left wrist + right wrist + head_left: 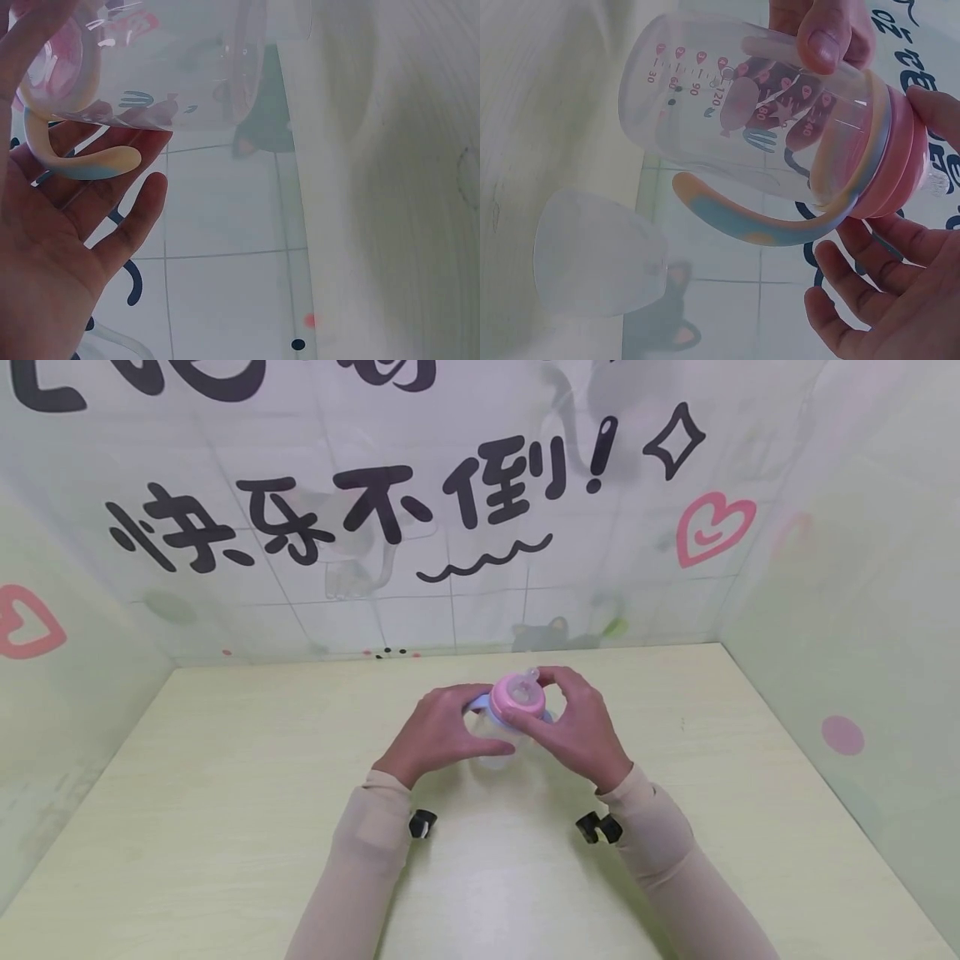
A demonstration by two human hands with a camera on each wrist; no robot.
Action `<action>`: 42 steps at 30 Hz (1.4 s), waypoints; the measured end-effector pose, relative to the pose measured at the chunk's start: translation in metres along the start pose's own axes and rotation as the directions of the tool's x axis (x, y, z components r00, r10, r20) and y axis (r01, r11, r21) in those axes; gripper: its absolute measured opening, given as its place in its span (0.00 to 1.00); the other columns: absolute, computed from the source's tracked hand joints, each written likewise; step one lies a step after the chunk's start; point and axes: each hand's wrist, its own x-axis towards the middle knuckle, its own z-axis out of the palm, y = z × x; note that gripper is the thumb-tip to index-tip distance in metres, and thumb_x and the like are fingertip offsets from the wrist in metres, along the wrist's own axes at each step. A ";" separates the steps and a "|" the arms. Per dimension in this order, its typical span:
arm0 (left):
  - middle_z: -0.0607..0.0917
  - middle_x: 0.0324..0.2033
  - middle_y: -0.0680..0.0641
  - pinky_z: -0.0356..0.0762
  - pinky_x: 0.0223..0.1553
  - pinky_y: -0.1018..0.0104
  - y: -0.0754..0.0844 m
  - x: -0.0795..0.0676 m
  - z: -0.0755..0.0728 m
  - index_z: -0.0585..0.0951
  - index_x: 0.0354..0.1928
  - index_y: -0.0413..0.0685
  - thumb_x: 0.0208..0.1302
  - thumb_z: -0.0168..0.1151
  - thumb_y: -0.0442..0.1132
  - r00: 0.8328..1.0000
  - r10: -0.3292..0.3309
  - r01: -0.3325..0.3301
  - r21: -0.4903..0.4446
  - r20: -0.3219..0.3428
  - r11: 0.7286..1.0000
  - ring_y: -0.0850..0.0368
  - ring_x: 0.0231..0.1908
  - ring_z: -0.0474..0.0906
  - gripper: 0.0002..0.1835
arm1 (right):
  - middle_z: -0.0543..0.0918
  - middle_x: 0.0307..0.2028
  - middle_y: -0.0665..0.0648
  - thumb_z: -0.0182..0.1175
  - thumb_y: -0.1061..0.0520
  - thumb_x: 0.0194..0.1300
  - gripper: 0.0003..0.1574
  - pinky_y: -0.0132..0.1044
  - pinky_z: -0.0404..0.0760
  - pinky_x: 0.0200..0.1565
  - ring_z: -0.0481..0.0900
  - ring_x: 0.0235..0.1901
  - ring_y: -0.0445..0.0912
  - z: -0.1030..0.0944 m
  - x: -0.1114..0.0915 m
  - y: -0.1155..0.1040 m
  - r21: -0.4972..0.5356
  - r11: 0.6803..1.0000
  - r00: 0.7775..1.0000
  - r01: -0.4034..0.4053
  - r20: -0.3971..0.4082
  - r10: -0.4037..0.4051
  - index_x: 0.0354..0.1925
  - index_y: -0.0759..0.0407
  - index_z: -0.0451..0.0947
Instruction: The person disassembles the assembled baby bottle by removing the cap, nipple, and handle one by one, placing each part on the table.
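Note:
A clear baby bottle (727, 112) with a pink screw collar (507, 693), a soft clear nipple (532, 675) and pastel side handles (757, 225) is held up in front of me, tilted. My left hand (442, 731) grips the bottle's body from the left, thumb on the near side and fingers behind by one handle (90, 161). From the right, my right hand (585, 727) holds the pink collar between thumb and fingers; its other fingers are spread in the right wrist view. Printed measuring marks show on the bottle's side.
A translucent cap (600, 255) stands on the pale wooden table (225, 793), beyond the bottle. Printed walls with black lettering (382, 502) and pink hearts (715, 529) close in the table's back and sides. Black wrist mounts (422, 823) sit on both sleeves.

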 end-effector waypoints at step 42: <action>0.86 0.46 0.58 0.79 0.50 0.63 0.006 0.001 -0.002 0.83 0.57 0.52 0.42 0.81 0.59 0.998 0.063 -0.062 -0.044 0.017 0.997 0.65 0.46 0.81 0.38 | 0.78 0.60 0.57 0.61 0.56 0.63 0.35 0.55 0.70 0.59 0.73 0.60 0.49 -0.008 0.003 0.010 0.217 0.967 0.978 0.132 0.127 -0.162 0.67 0.60 0.70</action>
